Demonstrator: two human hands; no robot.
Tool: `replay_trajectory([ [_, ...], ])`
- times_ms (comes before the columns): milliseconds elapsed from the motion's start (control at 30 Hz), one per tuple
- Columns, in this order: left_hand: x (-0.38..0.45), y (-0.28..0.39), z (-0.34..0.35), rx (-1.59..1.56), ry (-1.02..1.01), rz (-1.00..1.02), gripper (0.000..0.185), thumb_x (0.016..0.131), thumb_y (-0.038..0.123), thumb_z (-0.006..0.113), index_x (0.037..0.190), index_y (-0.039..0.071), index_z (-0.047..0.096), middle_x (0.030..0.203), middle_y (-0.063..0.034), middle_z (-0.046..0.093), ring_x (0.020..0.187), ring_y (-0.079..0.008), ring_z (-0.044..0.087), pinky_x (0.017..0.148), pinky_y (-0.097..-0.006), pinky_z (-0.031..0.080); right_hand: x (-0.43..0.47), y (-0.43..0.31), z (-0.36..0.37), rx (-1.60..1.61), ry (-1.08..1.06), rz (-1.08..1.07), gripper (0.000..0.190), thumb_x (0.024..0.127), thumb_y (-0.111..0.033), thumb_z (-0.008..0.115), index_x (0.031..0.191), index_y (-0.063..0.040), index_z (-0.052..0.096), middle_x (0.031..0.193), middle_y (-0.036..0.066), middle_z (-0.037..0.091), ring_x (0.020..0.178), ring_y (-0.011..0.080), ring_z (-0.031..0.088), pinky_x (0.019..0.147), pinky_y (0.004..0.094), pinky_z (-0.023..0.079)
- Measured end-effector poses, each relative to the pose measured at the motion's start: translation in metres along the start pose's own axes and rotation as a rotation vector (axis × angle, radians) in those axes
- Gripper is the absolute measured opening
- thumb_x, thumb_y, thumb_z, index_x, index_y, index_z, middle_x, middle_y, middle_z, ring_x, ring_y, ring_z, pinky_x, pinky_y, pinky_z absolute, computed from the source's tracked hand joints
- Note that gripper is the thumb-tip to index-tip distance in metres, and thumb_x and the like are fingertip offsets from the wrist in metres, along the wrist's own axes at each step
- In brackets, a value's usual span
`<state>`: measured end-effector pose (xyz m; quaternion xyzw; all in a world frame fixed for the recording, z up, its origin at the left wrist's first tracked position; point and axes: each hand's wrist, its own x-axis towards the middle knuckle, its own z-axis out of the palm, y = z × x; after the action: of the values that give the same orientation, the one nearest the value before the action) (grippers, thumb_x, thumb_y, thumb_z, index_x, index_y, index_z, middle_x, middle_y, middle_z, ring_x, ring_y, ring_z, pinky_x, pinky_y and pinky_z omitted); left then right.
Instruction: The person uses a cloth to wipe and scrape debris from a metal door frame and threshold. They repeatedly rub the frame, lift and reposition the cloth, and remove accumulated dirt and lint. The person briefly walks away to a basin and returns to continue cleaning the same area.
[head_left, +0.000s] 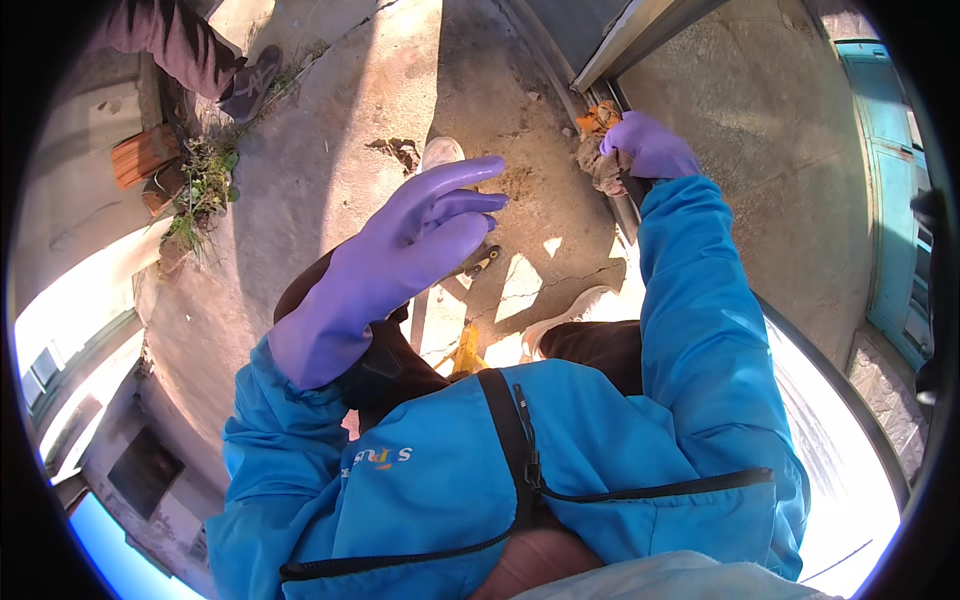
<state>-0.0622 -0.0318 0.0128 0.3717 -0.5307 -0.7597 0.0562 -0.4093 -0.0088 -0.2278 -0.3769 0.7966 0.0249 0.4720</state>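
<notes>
My left hand (405, 247), in a purple rubber glove, is raised in front of me with its fingers apart and nothing in it. Below it on the concrete lies a small black and yellow tool (482, 262), too small to name surely. At the upper right my right hand (649, 145), in the same kind of glove, grips a crumpled brownish cloth (600, 169) against the lower metal frame (625, 214) of a door or window. An orange piece of cloth (598, 118) bunches up beside its fingertips.
A yellow metal or plastic object (466, 349) stands between my legs. Another person's leg and dark shoe (253, 82) are at the upper left, near weeds (199, 187) and broken red bricks (144, 156). A turquoise door or shutter (889, 202) is at the far right.
</notes>
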Motion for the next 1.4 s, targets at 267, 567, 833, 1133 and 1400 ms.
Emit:
replay_trajectory([
  [267, 0.001, -0.002, 0.007, 0.071, -0.062, 0.086, 0.056, 0.102, 0.030, 0.056, 0.149, 0.003, 0.045, 0.144, -0.0168, 0.054, 0.124, -0.0257, 0.057, 0.105, -0.0390, 0.044, -0.031, 0.041, 0.021, 0.470, 0.316, -0.019, 0.044, 0.077, -0.021, 0.078, 0.115, -0.002, 0.067, 0.092, 0.011, 0.069, 0.082, 0.0244, 0.064, 0.073, 0.0401, 0.051],
  [567, 0.000, -0.001, 0.004, 0.042, -0.083, 0.053, 0.052, 0.103, 0.024, 0.055, 0.150, 0.003, 0.045, 0.150, -0.0126, 0.049, 0.132, -0.0270, 0.053, 0.108, -0.0401, 0.043, -0.042, 0.026, 0.024, 0.137, -0.038, 0.021, 0.059, 0.079, -0.032, 0.078, 0.129, -0.003, 0.064, 0.119, 0.018, 0.070, 0.109, 0.0364, 0.068, 0.091, 0.0424, 0.053],
  [833, -0.002, -0.001, 0.007, 0.000, -0.071, -0.009, 0.055, 0.100, 0.021, 0.057, 0.150, 0.003, 0.044, 0.151, -0.0121, 0.049, 0.134, -0.0267, 0.051, 0.111, -0.0407, 0.042, 0.034, -0.050, 0.039, -0.278, 0.275, 0.034, 0.063, 0.085, -0.031, 0.073, 0.144, -0.020, 0.055, 0.136, 0.014, 0.064, 0.124, 0.0356, 0.062, 0.104, 0.0461, 0.050],
  [1133, -0.005, -0.003, 0.001, -0.004, -0.077, -0.014, 0.055, 0.099, 0.019, 0.055, 0.150, 0.002, 0.043, 0.152, -0.0125, 0.047, 0.135, -0.0291, 0.050, 0.112, -0.0437, 0.041, 0.040, -0.051, 0.068, -0.089, 0.352, 0.136, 0.058, 0.093, -0.037, 0.067, 0.145, -0.017, 0.053, 0.142, 0.013, 0.061, 0.130, 0.0330, 0.059, 0.109, 0.0444, 0.046],
  [1400, -0.010, -0.007, -0.006, 0.033, -0.081, 0.043, 0.053, 0.101, 0.021, 0.054, 0.150, 0.003, 0.043, 0.155, -0.0134, 0.045, 0.135, -0.0316, 0.052, 0.110, -0.0446, 0.042, 0.045, -0.006, 0.093, -0.065, 0.238, 0.207, 0.066, 0.088, -0.036, 0.072, 0.143, -0.006, 0.051, 0.141, 0.018, 0.058, 0.130, 0.0347, 0.056, 0.109, 0.0435, 0.044],
])
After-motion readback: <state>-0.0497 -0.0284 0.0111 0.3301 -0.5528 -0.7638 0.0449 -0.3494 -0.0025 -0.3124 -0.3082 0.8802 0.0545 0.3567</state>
